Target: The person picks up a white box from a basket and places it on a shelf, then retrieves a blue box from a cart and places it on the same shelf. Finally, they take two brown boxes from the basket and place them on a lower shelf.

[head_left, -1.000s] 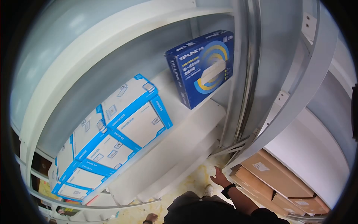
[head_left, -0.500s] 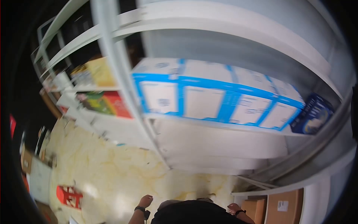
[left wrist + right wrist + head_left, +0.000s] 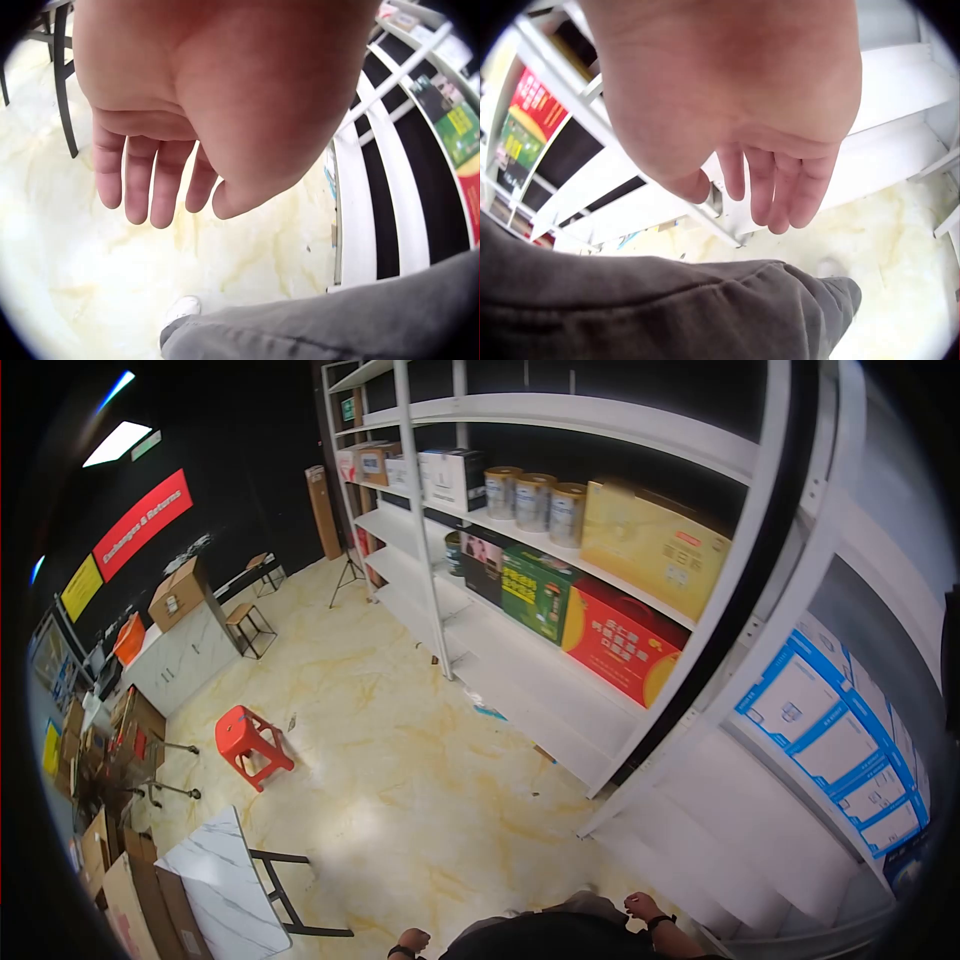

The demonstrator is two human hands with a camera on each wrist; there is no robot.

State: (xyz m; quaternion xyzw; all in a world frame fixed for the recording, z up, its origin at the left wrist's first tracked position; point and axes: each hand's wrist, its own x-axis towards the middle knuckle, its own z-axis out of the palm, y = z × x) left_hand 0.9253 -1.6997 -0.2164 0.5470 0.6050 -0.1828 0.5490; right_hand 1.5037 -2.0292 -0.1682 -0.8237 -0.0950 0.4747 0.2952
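Note:
My left hand [image 3: 414, 940] hangs beside the body at the bottom of the head view. Up close in the left wrist view, that hand [image 3: 225, 97] shows loosely bent fingers with nothing in them, above the floor. The right hand [image 3: 645, 906] hangs on the other side, nearest the white shelving. Its fingers [image 3: 784, 187] droop loosely and hold nothing in the right wrist view. Blue-and-white boxes [image 3: 825, 750] stand in a row on the shelf at right. Further along are a red box [image 3: 625, 645], a green box [image 3: 537, 592], a yellow box [image 3: 650, 545] and several cans [image 3: 533, 502].
A red plastic stool [image 3: 245, 740] stands on the pale floor left of centre. Nearer, a marble-topped table [image 3: 225, 870] with dark legs adjoins cardboard boxes [image 3: 135, 905]. A counter [image 3: 185, 660] bearing a carton is at far left. Shelf uprights [image 3: 420, 520] line the right side.
The head view has swung left, bringing the room and stool into sight while the blue-and-white boxes slid to the right edge. The right arm, reaching outward earlier, now hangs closer to the body.

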